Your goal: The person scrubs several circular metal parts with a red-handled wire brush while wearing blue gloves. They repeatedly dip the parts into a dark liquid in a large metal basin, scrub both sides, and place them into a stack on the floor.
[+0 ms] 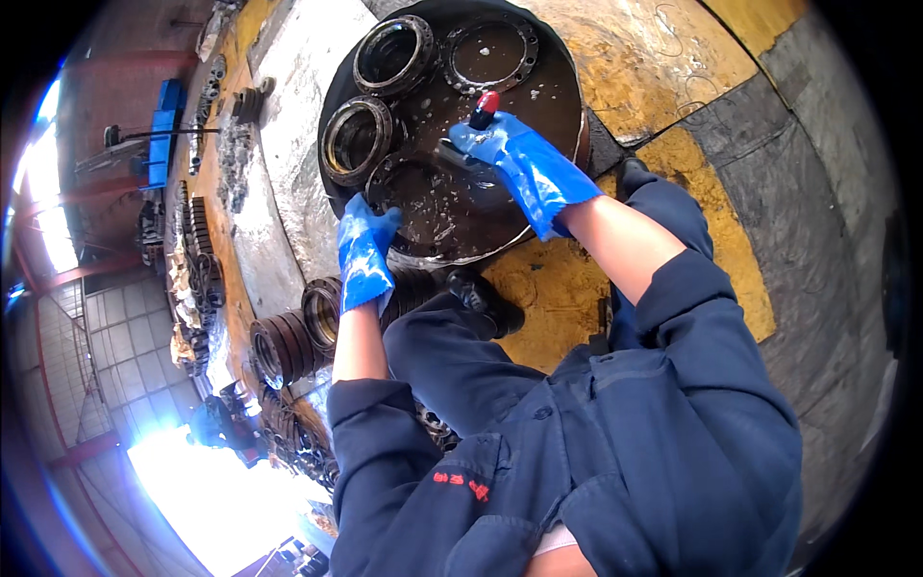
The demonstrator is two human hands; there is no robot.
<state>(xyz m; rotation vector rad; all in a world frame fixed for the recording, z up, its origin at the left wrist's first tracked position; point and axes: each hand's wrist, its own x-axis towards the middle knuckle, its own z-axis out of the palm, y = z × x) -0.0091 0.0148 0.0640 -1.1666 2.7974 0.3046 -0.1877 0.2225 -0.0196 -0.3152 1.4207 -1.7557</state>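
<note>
A round dark pan (567, 72) of dirty liquid lies before me, with several metal rings in it. My right hand (510, 154), in a long blue rubber glove, is closed round a hand tool with a black and red handle (486, 109). The tool's greyish end reaches over the pan; whether it is a scraper or a brush I cannot tell. My left hand (366, 236), gloved alike, grips the left edge of a flanged metal ring (386, 173) that lies partly under the liquid. Two thicker metal rings (357, 141) (392, 55) and a flat holed ring (488, 58) sit farther back.
Dark ribbed metal rings (279, 348) stand in a row left of my legs. Rows of greasy metal parts (199, 240) line the floor at the far left, near a blue metal stand (165, 135). Stained yellow and grey sheets (735, 216) cover the floor at right.
</note>
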